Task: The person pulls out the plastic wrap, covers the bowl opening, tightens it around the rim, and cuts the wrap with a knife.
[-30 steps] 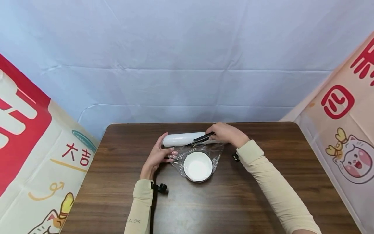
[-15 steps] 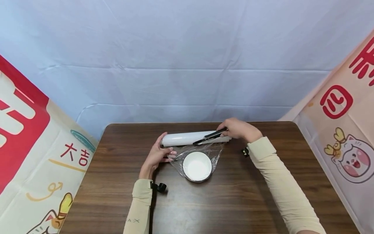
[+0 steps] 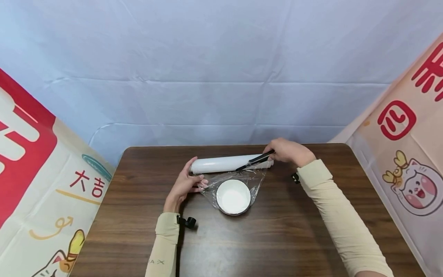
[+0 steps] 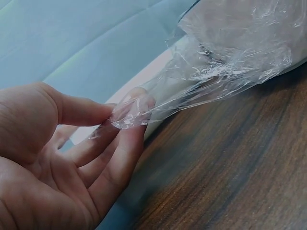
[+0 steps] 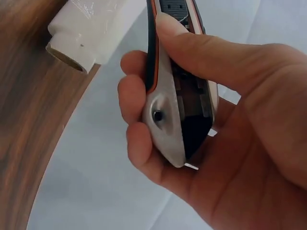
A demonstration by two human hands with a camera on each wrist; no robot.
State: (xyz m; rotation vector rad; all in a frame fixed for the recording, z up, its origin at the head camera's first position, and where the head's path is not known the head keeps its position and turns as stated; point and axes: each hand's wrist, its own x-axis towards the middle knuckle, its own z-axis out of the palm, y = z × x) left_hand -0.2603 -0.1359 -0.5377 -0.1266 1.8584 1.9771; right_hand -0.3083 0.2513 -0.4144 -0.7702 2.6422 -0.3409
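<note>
In the head view my left hand (image 3: pixel 183 186) is beside the left end of a white roll of cling film (image 3: pixel 214 164). Thumb and fingers pinch a gathered edge of the clear film (image 4: pixel 216 72), as the left wrist view shows. That sheet stretches over a white bowl (image 3: pixel 233 197) with a dark rim. My right hand (image 3: pixel 286 150), near the roll's right end, grips a utility knife (image 5: pixel 165 103) with a grey and black body and orange trim. Its thumb rests by the ribbed slider. The knife's tip points down and left, close to the film between roll and bowl.
The brown wood table (image 3: pixel 242 250) has its far edge just behind the roll. A pale cloth backdrop (image 3: pixel 221 96) rises beyond it, with printed banners (image 3: pixel 415 184) on both sides. The roll's hollow core (image 5: pixel 67 57) shows in the right wrist view.
My right hand has moved to the right with the utility knife, out to the roll's right end, baring more of the roll. My left hand has stayed in place, still pinching the film.
</note>
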